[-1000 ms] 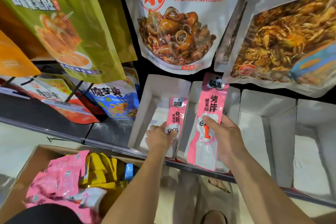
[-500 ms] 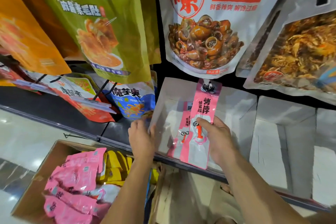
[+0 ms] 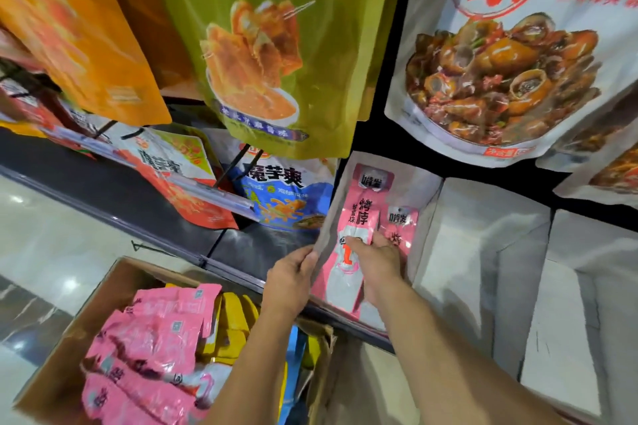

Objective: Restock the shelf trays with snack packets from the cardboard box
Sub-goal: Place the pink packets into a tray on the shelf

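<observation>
While our left hand (image 3: 289, 278) grips the white tray (image 3: 428, 203) wall, our right hand (image 3: 376, 262) pins a pink packet (image 3: 359, 217) inside it. Cardboard box (image 3: 69, 348) sits below.

Left hand off packet, now on tray wall; right packet dropped into the same tray.

Left hand (image 3: 293, 272) went from the short pink packet (image 3: 402, 228) to gripping the white tray (image 3: 329, 217) left wall. Right hand (image 3: 374, 262) moved the long pink packet (image 3: 359, 217) toward 9 o'clock, just beside the short one. View swung: cardboard box (image 3: 69, 348) shows more.
</observation>
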The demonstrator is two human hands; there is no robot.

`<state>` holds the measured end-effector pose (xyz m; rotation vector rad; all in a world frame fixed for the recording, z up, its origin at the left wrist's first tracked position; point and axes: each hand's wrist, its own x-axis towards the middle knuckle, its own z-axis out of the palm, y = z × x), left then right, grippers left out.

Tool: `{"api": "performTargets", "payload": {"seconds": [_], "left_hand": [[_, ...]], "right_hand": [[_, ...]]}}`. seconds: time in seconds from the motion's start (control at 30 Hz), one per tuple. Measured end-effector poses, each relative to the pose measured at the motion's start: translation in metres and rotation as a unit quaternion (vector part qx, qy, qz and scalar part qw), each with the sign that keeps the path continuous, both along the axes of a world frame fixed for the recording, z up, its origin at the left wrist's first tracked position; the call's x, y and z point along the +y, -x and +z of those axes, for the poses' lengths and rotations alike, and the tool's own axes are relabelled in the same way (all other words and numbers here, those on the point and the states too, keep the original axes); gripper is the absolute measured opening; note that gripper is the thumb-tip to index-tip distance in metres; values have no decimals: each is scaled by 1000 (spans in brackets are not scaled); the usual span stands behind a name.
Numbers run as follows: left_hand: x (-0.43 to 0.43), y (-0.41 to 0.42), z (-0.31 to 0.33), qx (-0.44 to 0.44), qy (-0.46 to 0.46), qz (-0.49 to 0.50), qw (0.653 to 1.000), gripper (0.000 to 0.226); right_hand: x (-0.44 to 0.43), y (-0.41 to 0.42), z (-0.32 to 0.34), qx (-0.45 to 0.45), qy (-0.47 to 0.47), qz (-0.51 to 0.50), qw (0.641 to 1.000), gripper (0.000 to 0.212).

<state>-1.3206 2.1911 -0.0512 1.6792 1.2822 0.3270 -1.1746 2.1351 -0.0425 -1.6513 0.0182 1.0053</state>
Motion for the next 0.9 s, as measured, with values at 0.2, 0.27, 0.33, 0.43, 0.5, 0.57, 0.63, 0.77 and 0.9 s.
{"api": "performTargets", "payload": {"seconds": [0.2, 0.27, 0.33, 0.43, 0.5, 0.57, 0.63, 0.77, 0.9], "left_hand": [[-1, 2, 3, -38, 20, 1, 999, 24], [0, 2, 3, -46, 39, 7, 998, 23], [0, 2, 1, -47, 45, 11, 998, 25], [1, 1, -1, -53, 57, 21, 997, 23], [1, 0, 0, -47, 66, 23, 996, 22], [1, 0, 4, -36, 61, 17, 997, 23], [0, 0, 9, -21, 56, 6, 998, 25], [-5, 4, 21, 13, 45, -29, 999, 25], [-15, 16, 36, 74, 1, -42, 996, 41]], "right_hand": [[9, 5, -16, -52, 89, 20, 994, 51], [13, 7, -21, -85, 118, 38, 989, 48], [16, 9, -21, -131, 149, 67, 978, 39], [19, 11, -16, -182, 184, 111, 959, 58], [19, 11, -11, -190, 195, 131, 953, 65], [17, 11, -7, -201, 211, 164, 942, 68], [13, 10, 0, -218, 225, 190, 930, 67], [-1, 13, 13, -250, 223, 225, 915, 71], [-19, 20, 36, -349, 249, 307, 850, 70]]}}
